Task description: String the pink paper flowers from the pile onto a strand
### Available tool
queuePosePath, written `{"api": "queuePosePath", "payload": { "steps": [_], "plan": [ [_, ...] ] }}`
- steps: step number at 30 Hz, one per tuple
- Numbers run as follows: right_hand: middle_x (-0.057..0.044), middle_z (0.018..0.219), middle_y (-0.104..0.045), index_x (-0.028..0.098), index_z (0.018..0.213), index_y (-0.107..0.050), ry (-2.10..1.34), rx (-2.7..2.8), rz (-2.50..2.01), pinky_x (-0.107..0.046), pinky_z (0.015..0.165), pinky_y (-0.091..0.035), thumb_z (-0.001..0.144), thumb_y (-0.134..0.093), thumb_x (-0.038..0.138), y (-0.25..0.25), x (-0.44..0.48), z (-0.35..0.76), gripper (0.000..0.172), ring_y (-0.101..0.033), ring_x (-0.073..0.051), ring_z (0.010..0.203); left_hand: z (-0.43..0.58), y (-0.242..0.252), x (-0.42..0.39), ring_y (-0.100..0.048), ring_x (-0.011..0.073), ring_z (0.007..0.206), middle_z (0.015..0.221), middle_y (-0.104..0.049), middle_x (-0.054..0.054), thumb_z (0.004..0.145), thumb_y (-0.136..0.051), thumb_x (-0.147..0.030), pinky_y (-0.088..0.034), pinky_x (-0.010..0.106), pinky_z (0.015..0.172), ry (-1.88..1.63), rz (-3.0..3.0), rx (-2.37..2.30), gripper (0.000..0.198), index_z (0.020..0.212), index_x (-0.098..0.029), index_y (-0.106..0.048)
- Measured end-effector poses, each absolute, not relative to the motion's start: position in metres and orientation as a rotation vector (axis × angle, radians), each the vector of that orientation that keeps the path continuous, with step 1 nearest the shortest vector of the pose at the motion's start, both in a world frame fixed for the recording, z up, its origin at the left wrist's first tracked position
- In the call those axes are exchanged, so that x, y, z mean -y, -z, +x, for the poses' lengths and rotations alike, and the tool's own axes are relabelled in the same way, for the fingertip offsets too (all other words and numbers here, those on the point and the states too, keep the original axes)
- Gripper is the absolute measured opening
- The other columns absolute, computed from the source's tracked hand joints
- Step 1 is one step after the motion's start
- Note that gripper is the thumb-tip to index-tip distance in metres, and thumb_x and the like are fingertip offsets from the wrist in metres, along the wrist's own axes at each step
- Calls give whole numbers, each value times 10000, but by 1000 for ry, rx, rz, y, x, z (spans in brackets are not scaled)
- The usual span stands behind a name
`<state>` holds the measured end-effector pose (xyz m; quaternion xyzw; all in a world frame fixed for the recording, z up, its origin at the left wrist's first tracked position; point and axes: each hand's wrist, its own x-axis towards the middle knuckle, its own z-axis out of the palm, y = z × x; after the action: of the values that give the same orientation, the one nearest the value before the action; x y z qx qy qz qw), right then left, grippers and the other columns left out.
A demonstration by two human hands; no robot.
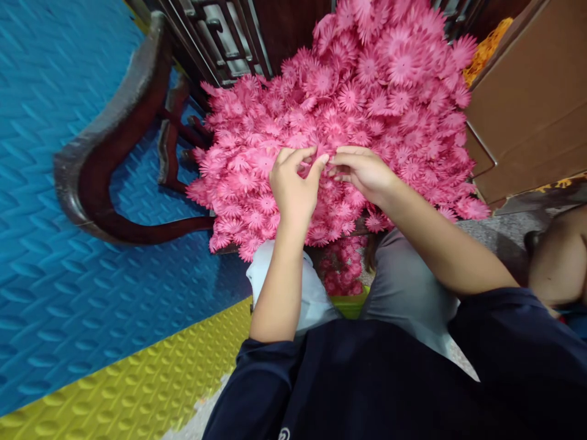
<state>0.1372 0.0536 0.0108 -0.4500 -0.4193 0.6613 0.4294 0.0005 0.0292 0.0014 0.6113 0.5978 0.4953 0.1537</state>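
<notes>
A great heap of pink flowers [257, 177] is lying in front of me, many with their petals fanning out around small centres. A smaller cluster of pink flowers [342, 269] is lying lower down, between my legs, just above a green edge [351, 307]. Nothing is showing which flowers are finished and which are waiting, so I am not able to count off what is done; judging by the sheer amount, I am working among very many pieces.

I am holding both hands over the middle of the heap, fingertips facing each other and nearly meeting. My left grip [294, 180] is curving, thumb and forefinger leaving a small gap between them. My right grip [367, 174] is reaching in from the other side, its fingers lying close together and bending inward. Pink petals are showing right at the fingertips, but they are blending into the flowers behind, so I cannot tell whether either grip is pinching a single flower.

A dark wooden armrest [87, 177] is curving on the left, and a cardboard box [536, 98] is standing beside the heap on the right.
</notes>
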Motion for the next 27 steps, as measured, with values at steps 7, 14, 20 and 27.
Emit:
{"api": "queuePosePath", "payload": {
  "steps": [7, 14, 20, 27],
  "plan": [
    [35, 643, -613, 163, 647, -634, -1717, 1157, -983, -177, 633, -435, 677, -740, 272, -5, -55, 140, 155, -556, -56, 618, -3, -1, -32, -584, 144, 734, 764, -653, -3, 798, -683, -240, -491, 295, 731, -1471, 1677, -1698, 93, 708, -248, -662],
    [39, 663, -627, 166, 717, -640, -1726, 984, -1055, -180, 604, -431, 781, -649, 220, -7, -55, 137, 85, -554, -52, 590, -3, 2, -33, -573, 136, 726, 723, -613, -10, 836, -640, -261, -473, 281, 725, -1535, 1673, -1791, 139, 703, -227, -614],
    [46, 638, -620, 161, 718, -606, -1665, 800, -1181, -166, 520, -387, 824, -574, 135, -9, -61, 140, 114, -532, -38, 512, -24, 0, -40, -572, 137, 772, 758, -591, -5, 898, -549, -282, -467, 277, 713, -1864, 1404, -2027, 162, 750, -217, -540],
    [30, 712, -660, 161, 733, -646, -1611, 917, -1183, -173, 528, -378, 788, -653, 191, -7, -57, 139, 62, -511, -33, 530, -19, 3, -38, -585, 144, 795, 880, -625, 8, 764, -715, -200, -491, 325, 774, -1604, 1641, -1903, 247, 989, -211, -612]
  ]
}}
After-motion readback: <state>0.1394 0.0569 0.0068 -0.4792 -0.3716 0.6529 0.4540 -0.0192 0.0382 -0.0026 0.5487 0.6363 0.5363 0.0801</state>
